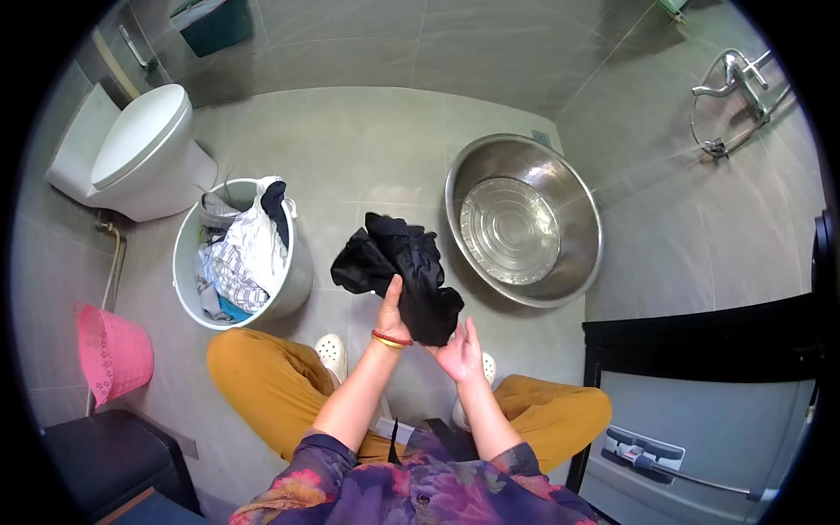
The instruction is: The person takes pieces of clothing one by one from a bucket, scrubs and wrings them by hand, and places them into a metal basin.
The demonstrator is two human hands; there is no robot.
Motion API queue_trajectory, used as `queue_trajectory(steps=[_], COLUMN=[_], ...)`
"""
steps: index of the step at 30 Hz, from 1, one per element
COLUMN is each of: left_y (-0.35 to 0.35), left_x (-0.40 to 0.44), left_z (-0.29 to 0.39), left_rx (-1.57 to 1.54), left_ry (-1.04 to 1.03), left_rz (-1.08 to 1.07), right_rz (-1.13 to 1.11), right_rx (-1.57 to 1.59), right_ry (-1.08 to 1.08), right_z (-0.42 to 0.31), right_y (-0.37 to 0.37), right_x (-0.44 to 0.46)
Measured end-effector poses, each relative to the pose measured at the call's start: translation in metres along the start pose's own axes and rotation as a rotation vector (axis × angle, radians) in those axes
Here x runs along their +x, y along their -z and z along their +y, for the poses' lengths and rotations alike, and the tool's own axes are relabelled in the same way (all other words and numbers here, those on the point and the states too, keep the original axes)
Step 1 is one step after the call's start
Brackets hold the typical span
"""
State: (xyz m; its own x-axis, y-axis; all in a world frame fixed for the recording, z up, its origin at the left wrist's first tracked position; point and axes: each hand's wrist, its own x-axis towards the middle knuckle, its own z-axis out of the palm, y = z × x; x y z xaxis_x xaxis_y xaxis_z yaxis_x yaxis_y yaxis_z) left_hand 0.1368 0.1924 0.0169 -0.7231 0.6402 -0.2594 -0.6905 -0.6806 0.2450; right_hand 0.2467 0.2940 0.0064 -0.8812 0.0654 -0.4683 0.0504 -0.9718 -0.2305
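A bunched black cloth (411, 271) is up in front of my knees, between a bucket of clothes and a metal basin. My left hand (391, 317), with red and yellow bands at the wrist, grips its near left side, thumb on top. Under its lower right edge is my right hand (459, 352), palm up, fingers apart, touching the cloth; some fingertips are hidden. The light bucket (302, 276) on the left holds white, grey, plaid and blue clothes (249, 254). On the right, the wide metal basin (573, 197) has water in its bottom.
A white toilet (144, 140) stands at the back left, with a pink basket (114, 354) nearer me. A shower tap (739, 83) is on the right wall. A grey cabinet (700, 411) with a black edge is at the near right, a black box (118, 455) at the near left.
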Motion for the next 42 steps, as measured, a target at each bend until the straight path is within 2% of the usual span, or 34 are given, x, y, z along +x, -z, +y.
queue_trajectory(steps=[1,2,4,6,8,10,11,12,13,14,16,18,20,21,22,24,25,26,28,29,31,32,34,36,38,39,40,41,42], left_y=[-0.006,-0.011,-0.015,-0.017,-0.019,-0.016,-0.014,-0.013,-0.011,-0.009,-0.011,-0.006,0.009,-0.031,-0.034,-0.042,-0.044,-0.041,-0.030,-0.021,-0.005,-0.003,0.001,0.032,0.066,0.077,0.089,0.084,0.071], left_x=[0.000,0.000,0.002,0.000,0.001,0.000,0.002,0.005,0.009,0.014,0.021,0.030,0.039,0.022,0.023,0.037,0.040,0.046,0.061,0.069,0.081,0.081,0.076,0.078,0.083,0.082,0.081,0.076,0.070], left_z=[-0.003,-0.004,-0.002,0.002,0.001,0.002,0.005,0.009,0.009,0.008,0.007,0.006,0.012,0.030,0.034,0.044,0.041,0.039,0.029,0.027,0.022,0.019,0.013,0.002,-0.004,-0.006,-0.009,-0.004,0.006], left_rx=[-0.107,-0.217,-0.205,-0.321,-0.354,-0.328,-0.303,-0.287,-0.297,-0.308,-0.310,-0.233,-0.075,0.319,0.529,0.548,0.550,0.693,0.771,0.770,1.296,1.295,1.692,1.694,1.514,1.255,1.016,0.917,0.820], left_ry=[-0.014,-0.029,-0.078,-0.051,-0.047,-0.036,-0.049,-0.041,-0.050,-0.057,0.033,0.105,0.222,0.124,-0.004,0.291,0.301,0.231,0.091,0.097,0.009,0.016,0.094,0.067,0.122,0.228,0.384,0.490,0.589], left_rz=[-0.005,-0.012,0.006,-0.075,-0.068,-0.030,0.031,0.025,0.062,0.095,0.155,0.134,0.102,0.195,0.124,0.182,0.173,0.092,-0.028,-0.029,-0.013,-0.014,0.100,0.136,0.218,0.277,0.366,0.403,0.436], right_rz=[0.009,0.004,-0.007,-0.054,-0.098,0.129,0.078,0.141,0.181,0.113,0.040,-0.206,-0.489,-0.635,-0.790,-1.003,-1.100,-1.206,-1.350,-1.342,-1.436,-1.429,-1.463,-1.460,-1.413,-1.419,-1.164,-0.916,-0.921], right_rx=[-0.020,-0.022,0.098,0.182,0.263,0.187,0.057,0.014,-0.087,-0.325,-0.575,-1.320,-1.706,-1.829,-1.947,-2.006,-2.036,-2.105,-2.217,-2.220,-2.370,-2.370,-2.366,-2.342,-2.337,-2.337,-2.199,-2.047,-2.043], right_ry=[0.102,0.098,0.153,0.110,0.053,0.250,0.316,0.350,0.487,0.664,0.850,1.081,1.100,1.142,1.181,1.202,1.188,1.158,1.066,1.062,0.921,0.916,0.867,0.861,0.722,0.719,0.738,0.744,0.739], right_z=[0.003,0.001,-0.003,0.008,0.013,0.016,0.005,-0.009,-0.019,-0.024,-0.024,-0.028,-0.025,-0.024,-0.024,-0.018,-0.017,-0.015,-0.013,-0.011,-0.003,0.000,0.008,0.010,0.006,0.005,0.004,0.003,0.001], right_y=[-0.001,-0.004,-0.009,-0.020,-0.025,-0.025,-0.028,-0.029,-0.034,-0.075,-0.109,-0.130,-0.153,-0.152,-0.151,-0.145,-0.143,-0.136,-0.122,-0.113,-0.091,-0.083,-0.068,-0.058,-0.052,-0.056,-0.059,-0.060,-0.059], right_x=[0.012,0.017,0.022,0.014,0.011,0.012,0.012,0.012,0.014,0.003,-0.001,-0.001,-0.008,-0.006,-0.004,-0.001,0.001,0.007,0.015,0.022,0.035,0.039,0.045,0.043,0.041,0.037,0.029,0.023,0.023])
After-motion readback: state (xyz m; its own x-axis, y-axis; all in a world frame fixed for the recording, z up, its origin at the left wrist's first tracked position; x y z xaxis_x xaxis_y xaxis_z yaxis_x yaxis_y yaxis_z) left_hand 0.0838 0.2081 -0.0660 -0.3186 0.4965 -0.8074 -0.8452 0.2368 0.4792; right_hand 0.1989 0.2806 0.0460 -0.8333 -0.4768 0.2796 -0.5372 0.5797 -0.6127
